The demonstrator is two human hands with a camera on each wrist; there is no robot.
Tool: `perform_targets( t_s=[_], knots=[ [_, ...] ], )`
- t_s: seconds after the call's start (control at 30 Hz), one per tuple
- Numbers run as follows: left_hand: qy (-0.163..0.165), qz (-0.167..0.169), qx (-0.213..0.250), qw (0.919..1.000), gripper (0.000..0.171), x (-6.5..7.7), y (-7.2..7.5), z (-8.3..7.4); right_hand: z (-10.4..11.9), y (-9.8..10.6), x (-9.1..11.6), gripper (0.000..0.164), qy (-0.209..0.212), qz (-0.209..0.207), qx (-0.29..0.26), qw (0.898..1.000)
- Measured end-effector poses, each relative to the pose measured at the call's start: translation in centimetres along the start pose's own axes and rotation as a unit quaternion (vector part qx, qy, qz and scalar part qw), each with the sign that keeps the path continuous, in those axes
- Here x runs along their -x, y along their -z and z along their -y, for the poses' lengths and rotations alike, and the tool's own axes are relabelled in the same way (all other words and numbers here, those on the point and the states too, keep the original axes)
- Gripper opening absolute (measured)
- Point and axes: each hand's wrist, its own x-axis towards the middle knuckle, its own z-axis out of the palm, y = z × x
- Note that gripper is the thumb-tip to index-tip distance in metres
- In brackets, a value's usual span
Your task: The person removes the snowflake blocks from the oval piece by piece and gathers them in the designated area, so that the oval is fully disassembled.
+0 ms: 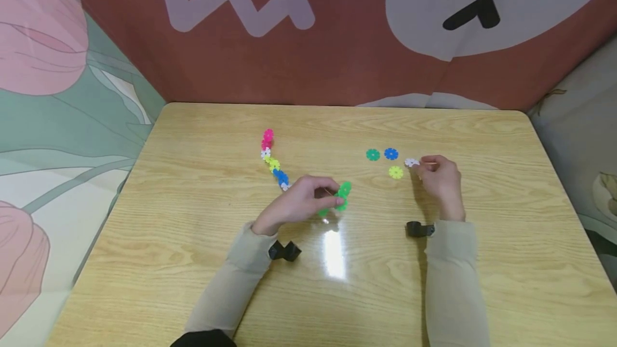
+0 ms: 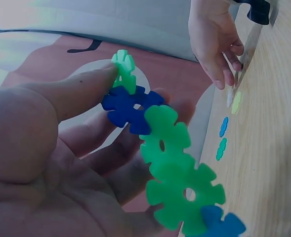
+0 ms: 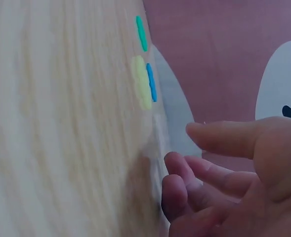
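My left hand (image 1: 301, 201) pinches a chain of interlocking flower-shaped plastic discs between thumb and fingers. Close up in the left wrist view, green discs (image 2: 187, 193) and a dark blue disc (image 2: 130, 107) of it cross the palm. Left of that hand, pink, white, yellow and blue linked discs (image 1: 273, 164) lie in a curved row, its near end hidden behind the hand. My right hand (image 1: 441, 180) is low over the table with its fingertips right at a white disc (image 1: 411, 162). In the right wrist view its thumb (image 3: 219, 139) stands apart from the bent fingers.
Loose green (image 1: 373, 155), blue (image 1: 391, 153) and yellow (image 1: 396, 172) discs lie left of the white one. The wooden table (image 1: 366, 293) ends at a printed red-brown wall (image 1: 337, 63).
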Motion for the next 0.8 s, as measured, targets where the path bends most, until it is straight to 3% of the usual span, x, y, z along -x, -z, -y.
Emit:
perform_targets(
  t_s=[0.17, 0.27, 0.33, 0.43, 0.53, 0.63, 0.7, 0.8],
  knots=[
    [0.005, 0.001, 0.003, 1.0000, 0.015, -0.1, 0.0, 0.1, 0.3, 0.3, 0.4, 0.053, 0.025, 0.016, -0.008, 1.000],
    [0.010, 0.003, 0.004, 0.9999, 0.017, -0.1, 0.0, 0.1, 1.1, 0.3, 0.9, 0.051, 0.081, 0.028, -0.035, 0.996],
    [0.014, 0.005, 0.004, 0.9999, 0.017, -0.1, 0.0, 0.1, 2.0, 0.0, 1.4, 0.047, 0.135, 0.054, -0.074, 0.987],
    [0.017, 0.009, -0.006, 0.9998, 0.018, -0.1, 0.0, 0.0, 3.7, -0.9, 2.5, 0.034, 0.224, 0.129, -0.138, 0.956],
    [0.014, 0.013, -0.026, 0.9995, 0.019, -0.1, 0.1, 0.0, 5.1, -2.2, 3.6, 0.026, 0.311, 0.226, -0.166, 0.908],
    [0.013, 0.020, -0.030, 0.9993, 0.019, -0.1, 0.2, 0.0, 6.1, -3.4, 4.2, 0.026, 0.358, 0.320, -0.163, 0.862],
    [0.012, 0.029, -0.021, 0.9993, 0.022, 0.0, 0.3, 0.0, 6.4, -4.0, 4.4, 0.022, 0.362, 0.364, -0.159, 0.843],
    [0.010, 0.050, -0.002, 0.9987, 0.022, 0.0, 0.4, -0.1, 6.6, -4.5, 4.5, 0.013, 0.364, 0.397, -0.165, 0.826]
  ],
)
